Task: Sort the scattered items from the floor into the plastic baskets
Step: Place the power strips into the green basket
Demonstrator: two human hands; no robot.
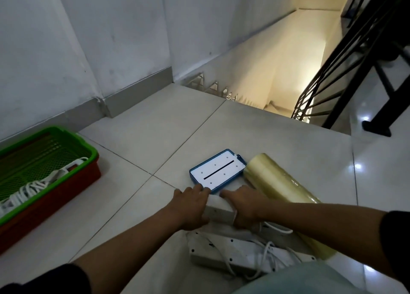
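Both hands reach down to the tiled floor (137, 143) and hold the same white power strip (218, 207). The left hand (192, 207) curls its fingers around the strip's left side. The right hand (243, 207) curls around its right side. The strip sits between the two hands, just in front of a blue case (218, 170) with a white top and a dark slot. A big roll of clear wrap (286, 196) lies on the floor, touching the case on the right side. Closer to the person, more white power strips (224, 251) lie in a pile with their white cords (264, 256) tangled on top. Far off to the left, by the wall, a green basket (66, 138) sits inside a red basket (66, 187). The green one already has a white strip and cords (33, 189) in it. A stairwell (273, 76) with a black railing (346, 56) opens at the back.
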